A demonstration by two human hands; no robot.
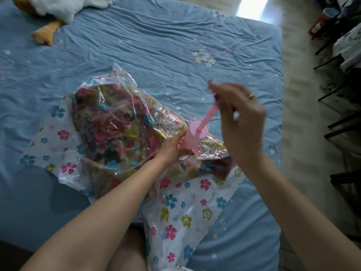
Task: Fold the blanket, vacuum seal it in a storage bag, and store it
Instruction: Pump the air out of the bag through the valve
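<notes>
Forearms reach over a blue bedsheet (156,45) as the left hand (172,145) curls its fingers round the smooth pink barrel of a hand pump (192,136), standing on the flower-printed storage bag (175,212). The right hand (238,112), blurred, pinches the pulled-up plunger rod (208,116). Inside the crinkled clear plastic sits the folded floral blanket (117,126), plush and still bulky. If the pump tilts off its valve, air would likely leak back. A soft white-and-orange plush toy (58,10) lies beyond.
</notes>
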